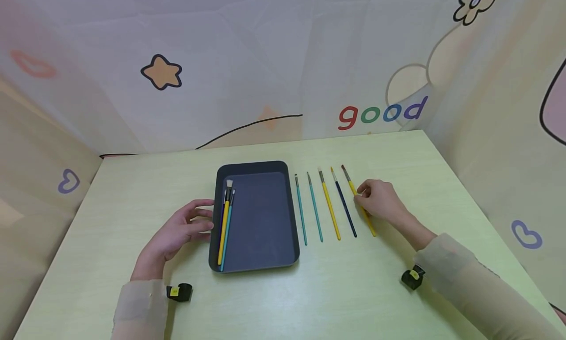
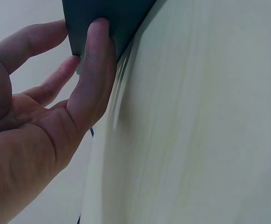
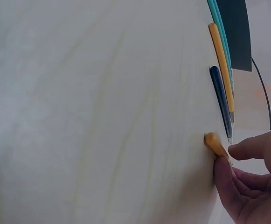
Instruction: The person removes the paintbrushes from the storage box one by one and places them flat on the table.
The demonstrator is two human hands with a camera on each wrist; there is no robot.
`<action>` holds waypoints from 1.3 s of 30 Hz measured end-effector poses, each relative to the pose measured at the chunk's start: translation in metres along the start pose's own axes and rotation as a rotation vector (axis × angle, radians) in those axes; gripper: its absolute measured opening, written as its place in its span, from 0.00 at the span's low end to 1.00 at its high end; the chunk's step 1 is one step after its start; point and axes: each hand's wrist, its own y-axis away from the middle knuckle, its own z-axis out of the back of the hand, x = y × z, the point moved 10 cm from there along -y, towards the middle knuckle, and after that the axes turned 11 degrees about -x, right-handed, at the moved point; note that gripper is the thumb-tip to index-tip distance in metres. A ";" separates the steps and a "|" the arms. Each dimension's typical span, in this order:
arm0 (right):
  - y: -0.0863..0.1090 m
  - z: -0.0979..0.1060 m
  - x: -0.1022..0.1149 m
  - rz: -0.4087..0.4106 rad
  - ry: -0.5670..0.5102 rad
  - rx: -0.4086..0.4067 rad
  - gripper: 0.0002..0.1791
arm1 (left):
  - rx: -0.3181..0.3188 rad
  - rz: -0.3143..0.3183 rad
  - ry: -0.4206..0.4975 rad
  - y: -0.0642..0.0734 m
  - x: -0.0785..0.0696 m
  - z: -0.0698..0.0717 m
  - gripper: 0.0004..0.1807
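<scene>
My right hand [image 1: 378,198] pinches the yellow-handled paintbrush [image 1: 369,221] at the right end of a row, thumb and fingers around its handle. In the right wrist view that brush's rounded yellow end [image 3: 213,141] points out from the fingertips, low over the table. To its left lie a dark blue paintbrush [image 1: 345,205], a yellow paintbrush [image 1: 329,205] and two teal paintbrushes [image 1: 316,208]. Fingers of my left hand [image 1: 177,229], loosely bent, touch the outer left wall of the dark grey tray [image 1: 265,222]. Inside, along its left side, lie yellow [image 1: 224,227], teal [image 1: 227,232] and partly covered dark blue paintbrushes.
The pale wooden table [image 1: 336,291] ends at a printed cloth backdrop [image 1: 247,60] behind and at both sides. Small black devices with yellow labels sit at the left cuff [image 1: 179,292] and the right cuff [image 1: 413,277].
</scene>
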 end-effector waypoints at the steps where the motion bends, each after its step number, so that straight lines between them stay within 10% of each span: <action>1: 0.000 0.000 0.000 -0.002 0.001 0.000 0.13 | -0.001 -0.001 -0.001 0.000 0.000 0.000 0.34; 39: -0.003 0.007 0.002 -0.027 0.006 -0.044 0.15 | 0.000 -0.006 -0.005 0.000 0.000 0.001 0.33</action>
